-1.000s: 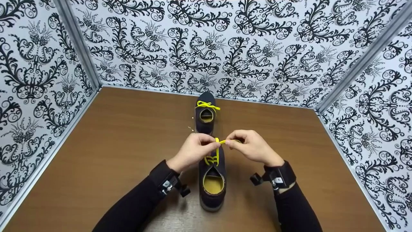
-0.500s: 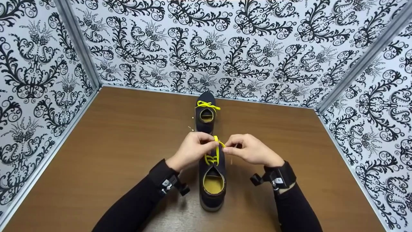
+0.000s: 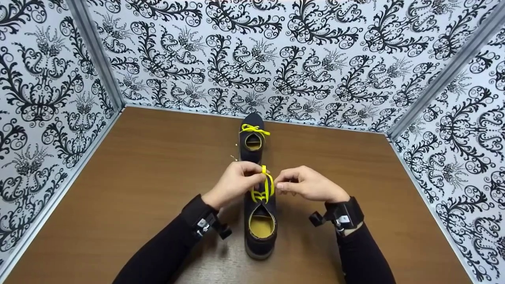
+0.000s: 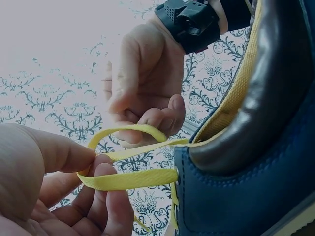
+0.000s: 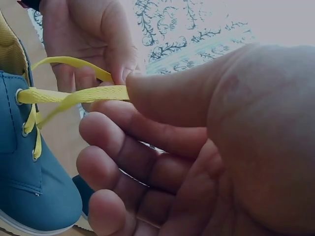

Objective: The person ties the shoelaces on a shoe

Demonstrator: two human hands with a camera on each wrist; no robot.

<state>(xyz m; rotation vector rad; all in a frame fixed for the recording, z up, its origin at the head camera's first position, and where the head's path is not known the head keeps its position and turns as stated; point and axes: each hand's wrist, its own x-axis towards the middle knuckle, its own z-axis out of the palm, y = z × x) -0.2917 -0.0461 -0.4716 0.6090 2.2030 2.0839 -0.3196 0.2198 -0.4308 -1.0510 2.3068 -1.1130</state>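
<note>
A dark blue shoe (image 3: 260,246) with a yellow lining rests on the table, its heel toward me. My left hand (image 3: 235,183) pinches its yellow shoelace (image 4: 123,181) between thumb and fingers above the tongue, with a small loop standing up at the fingertips. From that pinch a length of lace curves down to the shoe's right side. My right hand (image 3: 311,184) is just right of this length, fingers loosely curled and nothing seen gripped in them. In the right wrist view, its thumb (image 5: 167,96) overlaps the lace and hides part of it.
A second dark shoe (image 3: 251,156), its yellow lace (image 3: 252,127) tied in a bow, stands directly beyond the first. Small pale bits (image 3: 233,157) lie left of it. Patterned panels (image 3: 252,59) border the brown table (image 3: 165,157) at the back and sides.
My right hand has let go of the lace end and moved slightly down; that length now hangs in a curve over the shoe. My left hand keeps its pinch almost in place.
</note>
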